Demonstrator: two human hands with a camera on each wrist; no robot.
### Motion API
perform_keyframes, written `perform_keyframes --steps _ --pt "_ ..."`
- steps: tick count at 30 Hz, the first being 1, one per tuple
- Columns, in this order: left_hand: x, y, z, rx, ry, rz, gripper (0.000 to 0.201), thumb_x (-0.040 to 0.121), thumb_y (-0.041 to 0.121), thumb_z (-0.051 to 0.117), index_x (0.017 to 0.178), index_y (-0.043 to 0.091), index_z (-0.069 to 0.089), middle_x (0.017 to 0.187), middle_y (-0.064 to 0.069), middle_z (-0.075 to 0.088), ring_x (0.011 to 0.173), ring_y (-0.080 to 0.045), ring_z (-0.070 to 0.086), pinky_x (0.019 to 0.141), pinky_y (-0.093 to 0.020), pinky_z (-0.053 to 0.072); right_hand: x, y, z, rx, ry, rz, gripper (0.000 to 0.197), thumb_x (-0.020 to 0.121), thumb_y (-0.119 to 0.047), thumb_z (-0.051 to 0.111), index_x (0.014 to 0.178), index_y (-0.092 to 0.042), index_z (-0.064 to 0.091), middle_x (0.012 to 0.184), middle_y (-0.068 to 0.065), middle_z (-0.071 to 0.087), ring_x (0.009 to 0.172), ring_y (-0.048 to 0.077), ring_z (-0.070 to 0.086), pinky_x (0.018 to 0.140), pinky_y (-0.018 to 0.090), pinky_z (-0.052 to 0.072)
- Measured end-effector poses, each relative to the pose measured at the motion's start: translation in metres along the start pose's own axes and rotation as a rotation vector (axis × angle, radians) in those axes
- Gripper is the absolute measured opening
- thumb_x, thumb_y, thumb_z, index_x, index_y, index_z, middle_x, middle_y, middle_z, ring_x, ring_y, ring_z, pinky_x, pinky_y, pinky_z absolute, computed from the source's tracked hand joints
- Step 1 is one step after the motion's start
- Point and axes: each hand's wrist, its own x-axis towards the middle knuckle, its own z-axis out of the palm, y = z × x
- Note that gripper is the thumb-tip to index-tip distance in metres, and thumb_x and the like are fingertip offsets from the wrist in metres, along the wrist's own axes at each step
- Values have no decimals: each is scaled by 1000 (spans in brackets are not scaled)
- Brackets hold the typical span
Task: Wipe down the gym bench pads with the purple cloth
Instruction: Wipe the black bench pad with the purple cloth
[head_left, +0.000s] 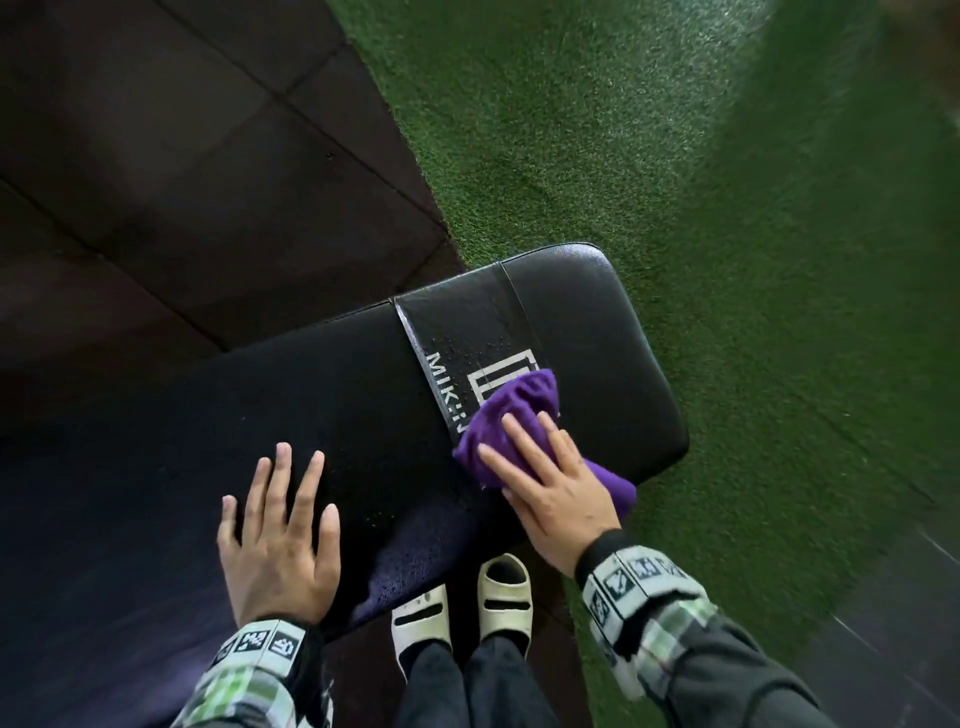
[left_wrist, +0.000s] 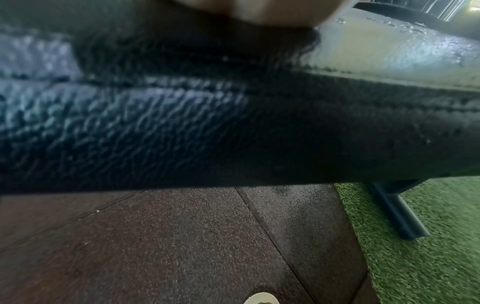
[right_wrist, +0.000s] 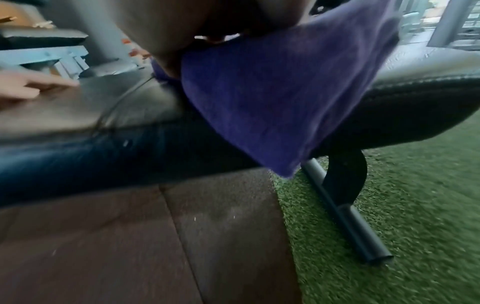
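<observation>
On the bench pad, right hand presses purple cloth flat-fingered, cloth lying crosswise

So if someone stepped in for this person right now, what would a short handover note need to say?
Left hand: flat, fingers spread, resting on the bench pad.
Right hand: fingers straight, pressing the purple cloth onto the pad over the white logo; one cloth corner hangs over the near edge.
Done: wiping is under way around the logo band.
Left: droplets beside the logo, the end section over the green turf, the rest of the pad.
</observation>
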Motion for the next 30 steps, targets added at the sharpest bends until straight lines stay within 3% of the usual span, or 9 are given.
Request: perform_keyframes --steps 3,8,13,15,17,19,23,27,30 --pt "1 0 0 -5 5 3 55 94 40 35 147 25 42 159 -4 31 146 -24 29 118 -52 14 -26 13 0 -28 -67 -87 53 92 -36 42 143 -40 28 154 -2 23 140 31 23 112 44 24" --pt "1 0 0 -1 -8 -5 56 94 40 35 147 25 43 159 -5 32 146 -24 30 118 -51 13 -8 44 -14 82 -110 252 53 92 -40 32 144 -41 21 153 0 22 140 32 17 109 49 27" --pt "2 1 -2 -18 -23 -15 56 93 41 35 147 26 43 159 -4 32 146 -24 29 119 -50 11 75 43 -27 55 -167 437 53 94 -47 17 146 -42 4 157 0 -2 142 37 -8 117 46 5" --pt "2 1 -3 -21 -20 -10 55 93 40 36 146 26 43 159 -4 32 146 -24 29 118 -50 12 105 27 -26 46 -201 391 52 97 -41 22 147 -39 5 157 1 -2 141 39 -8 116 49 2" --pt "1 1 -3 -19 -15 -5 55 93 40 36 146 26 43 158 -5 33 145 -24 30 118 -51 14 120 4 -23 10 -193 206 52 94 -38 22 146 -36 18 156 5 14 140 44 6 112 57 14" --pt "2 1 -3 -17 -8 -3 55 92 39 37 145 25 43 157 -6 35 144 -24 31 117 -52 16 112 -16 -19 -14 -170 5 52 89 -32 31 141 -34 32 150 6 31 135 46 24 111 56 22" --pt "3 1 -3 -28 3 2 54 92 38 39 144 25 45 157 -6 36 143 -25 33 116 -53 17 65 -6 -18 -76 -172 -141 63 84 -27 47 143 -38 28 152 -1 26 138 38 23 109 48 19" --pt "3 1 -2 -35 7 9 54 92 38 40 144 25 46 157 -5 35 143 -25 33 117 -52 17 47 36 -24 -23 -206 115 63 86 -31 40 144 -42 17 153 -4 19 138 37 22 106 52 32" --pt "2 1 -3 -30 6 12 54 92 38 39 144 25 45 157 -5 35 144 -24 33 117 -52 17 71 48 -30 47 -200 299 58 88 -44 17 144 -44 3 155 -8 2 142 38 5 113 50 18"
